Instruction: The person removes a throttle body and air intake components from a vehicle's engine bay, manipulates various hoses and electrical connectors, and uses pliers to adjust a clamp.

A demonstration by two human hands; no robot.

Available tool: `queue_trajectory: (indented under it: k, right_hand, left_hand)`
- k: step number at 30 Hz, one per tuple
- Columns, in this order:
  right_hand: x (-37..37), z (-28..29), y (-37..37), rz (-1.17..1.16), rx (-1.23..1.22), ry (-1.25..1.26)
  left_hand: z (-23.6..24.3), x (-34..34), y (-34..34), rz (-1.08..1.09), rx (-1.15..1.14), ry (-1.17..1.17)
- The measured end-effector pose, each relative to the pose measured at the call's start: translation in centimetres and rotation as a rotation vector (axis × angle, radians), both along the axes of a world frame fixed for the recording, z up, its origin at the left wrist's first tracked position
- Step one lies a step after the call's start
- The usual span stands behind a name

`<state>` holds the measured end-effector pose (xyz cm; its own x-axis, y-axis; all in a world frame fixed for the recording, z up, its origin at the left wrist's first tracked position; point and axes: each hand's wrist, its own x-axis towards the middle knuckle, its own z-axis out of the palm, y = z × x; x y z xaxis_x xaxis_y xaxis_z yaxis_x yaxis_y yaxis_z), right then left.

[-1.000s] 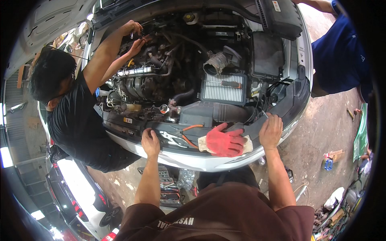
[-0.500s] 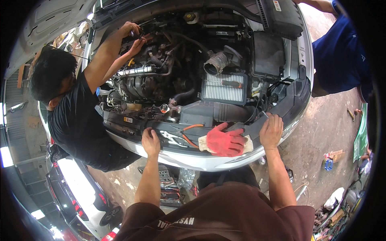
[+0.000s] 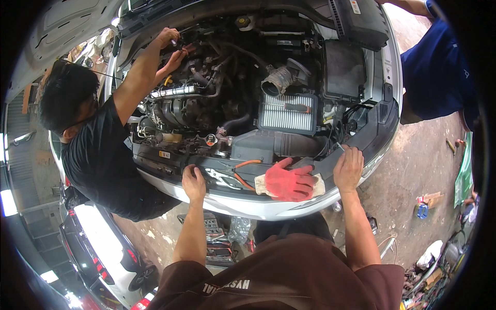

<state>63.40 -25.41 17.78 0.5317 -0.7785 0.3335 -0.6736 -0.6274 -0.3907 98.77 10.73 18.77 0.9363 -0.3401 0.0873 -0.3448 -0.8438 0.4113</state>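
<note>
My left hand [image 3: 194, 183] rests on the black front panel [image 3: 165, 168] of a car's engine bay, its fingers loosely bent and apart, with nothing seen in it. On the same panel's right side lies my right hand [image 3: 349, 168], fingers bent together around a thin white stick [image 3: 340, 147] that pokes out at the tips. Between my hands lie a pair of pliers with orange handles [image 3: 243, 174] and a red-and-white work glove [image 3: 289, 181]. Beyond them, a screwdriver [image 3: 298, 108] sits on a pleated air filter [image 3: 284, 124].
At the left, a co-worker in black [image 3: 111, 155] leans in, both hands [image 3: 175, 54] over the engine [image 3: 175, 106]. Another person in blue [image 3: 434, 72] stands at the right. An open tool case [image 3: 211, 223] lies on the floor below. The raised hood [image 3: 57, 26] hangs upper left.
The co-worker's arm and shoulder have shifted slightly, and the tool in their upper hand has turned a little. My two hands stay where they were.
</note>
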Motion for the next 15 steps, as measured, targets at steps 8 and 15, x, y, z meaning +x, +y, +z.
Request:
queue_trajectory:
  k: [8, 15]
  right_hand:
    - [-0.1, -0.2, 0.0, 0.000, -0.001, -0.008]
    - [-0.1, -0.1, 0.0, 0.002, -0.004, 0.001]
  left_hand:
    - [-1.2, 0.5, 0.6, -0.031, -0.018, -0.071]
    - [-0.8, 0.2, 0.4, -0.015, -0.011, -0.050]
